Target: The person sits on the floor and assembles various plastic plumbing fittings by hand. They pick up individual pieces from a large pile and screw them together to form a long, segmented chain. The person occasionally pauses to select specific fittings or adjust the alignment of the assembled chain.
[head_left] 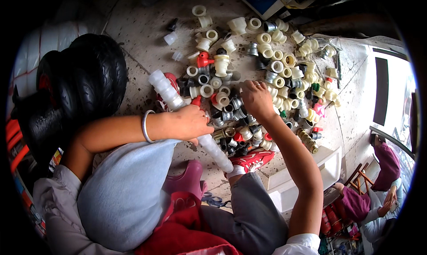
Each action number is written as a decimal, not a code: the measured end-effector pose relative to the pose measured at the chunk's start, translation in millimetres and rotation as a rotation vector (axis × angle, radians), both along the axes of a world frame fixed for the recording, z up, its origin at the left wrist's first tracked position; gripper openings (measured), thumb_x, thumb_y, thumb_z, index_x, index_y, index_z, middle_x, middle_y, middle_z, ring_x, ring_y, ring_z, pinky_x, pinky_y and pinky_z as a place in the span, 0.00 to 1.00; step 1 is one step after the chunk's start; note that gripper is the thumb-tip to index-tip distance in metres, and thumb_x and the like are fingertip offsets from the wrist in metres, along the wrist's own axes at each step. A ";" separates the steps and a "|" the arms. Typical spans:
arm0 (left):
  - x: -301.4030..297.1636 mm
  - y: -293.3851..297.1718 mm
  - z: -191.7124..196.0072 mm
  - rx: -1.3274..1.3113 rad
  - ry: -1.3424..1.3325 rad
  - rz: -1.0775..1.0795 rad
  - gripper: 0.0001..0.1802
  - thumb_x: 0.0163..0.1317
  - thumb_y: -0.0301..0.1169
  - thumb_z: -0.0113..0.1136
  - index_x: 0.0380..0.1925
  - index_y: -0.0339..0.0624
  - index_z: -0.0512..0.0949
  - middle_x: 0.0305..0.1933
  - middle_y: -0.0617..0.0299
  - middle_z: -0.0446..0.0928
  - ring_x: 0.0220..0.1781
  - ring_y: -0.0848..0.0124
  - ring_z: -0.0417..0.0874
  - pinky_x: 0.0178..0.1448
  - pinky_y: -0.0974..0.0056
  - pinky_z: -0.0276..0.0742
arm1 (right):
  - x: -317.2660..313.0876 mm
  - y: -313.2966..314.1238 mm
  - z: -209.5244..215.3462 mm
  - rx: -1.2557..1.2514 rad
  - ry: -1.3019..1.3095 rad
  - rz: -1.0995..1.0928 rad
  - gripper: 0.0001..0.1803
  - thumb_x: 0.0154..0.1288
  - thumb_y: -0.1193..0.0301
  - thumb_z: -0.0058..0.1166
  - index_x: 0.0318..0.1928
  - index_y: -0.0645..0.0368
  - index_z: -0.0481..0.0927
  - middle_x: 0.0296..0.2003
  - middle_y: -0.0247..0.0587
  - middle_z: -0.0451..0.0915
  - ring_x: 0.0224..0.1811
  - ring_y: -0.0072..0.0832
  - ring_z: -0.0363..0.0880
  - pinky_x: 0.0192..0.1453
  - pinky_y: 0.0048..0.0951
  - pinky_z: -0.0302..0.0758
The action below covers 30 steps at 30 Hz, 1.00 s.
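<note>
My left hand (189, 121), with a bangle on its wrist, is closed around a long stack of translucent white plastic pipe fittings (165, 89). The stack slants from the upper left down to my red shoe (255, 160), and its middle is hidden under my palm. My right hand (258, 99) reaches over a loose pile of pipe fittings (279, 81), its fingers bent down and close together. Whatever they grip is hidden. Cream, grey metal, black and red pieces lie around it, with a red valve-like piece (203, 60) farther off.
Black tyres (100, 72) stand at the left. A white tray (327, 168) lies right of my leg, and a pink boot (189, 177) stands between my legs. At the lower right another person (378, 210) sits near a wooden stool (358, 181).
</note>
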<state>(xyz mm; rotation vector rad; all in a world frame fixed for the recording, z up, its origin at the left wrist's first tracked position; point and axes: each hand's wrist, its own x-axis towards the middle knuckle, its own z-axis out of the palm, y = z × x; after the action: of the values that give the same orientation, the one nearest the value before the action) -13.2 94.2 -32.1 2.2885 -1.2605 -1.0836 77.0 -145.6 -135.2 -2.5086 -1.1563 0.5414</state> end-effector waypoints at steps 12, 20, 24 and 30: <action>-2.2 -1.3 -5.5 -0.014 -0.005 0.004 0.27 0.44 0.53 0.71 0.36 0.48 0.76 0.30 0.60 0.79 0.38 0.60 0.83 0.39 0.57 0.77 | 12.4 44.4 4.8 -0.081 -0.134 0.188 0.28 0.67 0.69 0.46 0.68 0.45 0.67 0.72 0.45 0.59 0.65 0.46 0.70 0.72 0.44 0.62; -5.8 4.9 -7.9 -0.021 -0.009 0.017 0.27 0.43 0.55 0.70 0.36 0.49 0.76 0.29 0.61 0.78 0.37 0.61 0.83 0.37 0.57 0.76 | 32.1 20.5 7.7 0.315 0.132 -0.442 0.18 0.57 0.77 0.56 0.50 0.54 0.77 0.47 0.48 0.74 0.40 0.50 0.80 0.43 0.44 0.78; -3.5 3.7 -6.0 -0.007 -0.017 0.013 0.27 0.43 0.55 0.70 0.36 0.49 0.76 0.29 0.62 0.78 0.38 0.61 0.83 0.37 0.57 0.76 | 33.7 18.6 6.6 0.311 0.054 -0.483 0.15 0.58 0.75 0.57 0.48 0.55 0.78 0.43 0.46 0.75 0.40 0.48 0.79 0.42 0.43 0.77; -2.4 9.5 -4.2 0.008 -0.034 0.031 0.27 0.44 0.56 0.70 0.37 0.49 0.77 0.30 0.61 0.79 0.38 0.61 0.84 0.38 0.57 0.78 | -18.6 40.4 45.5 0.285 0.534 -0.212 0.19 0.64 0.64 0.59 0.53 0.58 0.76 0.39 0.53 0.80 0.39 0.51 0.80 0.44 0.45 0.78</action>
<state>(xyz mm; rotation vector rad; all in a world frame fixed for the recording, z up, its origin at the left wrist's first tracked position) -15.6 103.8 -36.2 2.3334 -1.2313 -1.0454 58.4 -105.2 -89.7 -2.0310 -0.6996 0.8515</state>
